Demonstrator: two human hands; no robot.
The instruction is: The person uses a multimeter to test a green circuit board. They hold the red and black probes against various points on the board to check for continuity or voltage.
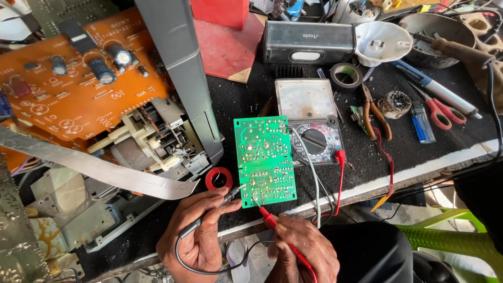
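- While the green circuit board [264,160] lies solder side up on the dark bench [377,157], both hands work at its near edge.
- Left hand [196,236]: grip clamped on the black probe [209,212], tip touching the board's near-left corner.
- Right hand [306,251]: grip clamped on the red probe [270,219], tip touching the board's near edge, just right of the black tip.
- Board overlaps the left edge of the analog multimeter [312,120]; a red tape roll [218,178] sits just left of the board.
- Handling, judged: board looks light, stiff, thin, fragile at the solder joints; likely slides under probe pressure. Best held by the bare edges, not the joints.
- Probes look light and rigid with trailing soft leads; pinch the insulated barrels.
- Right of the board: pliers [376,118], red scissors [443,112], blue lighter [421,123].
- Left of the board: orange circuit board [63,99] in an opened chassis.
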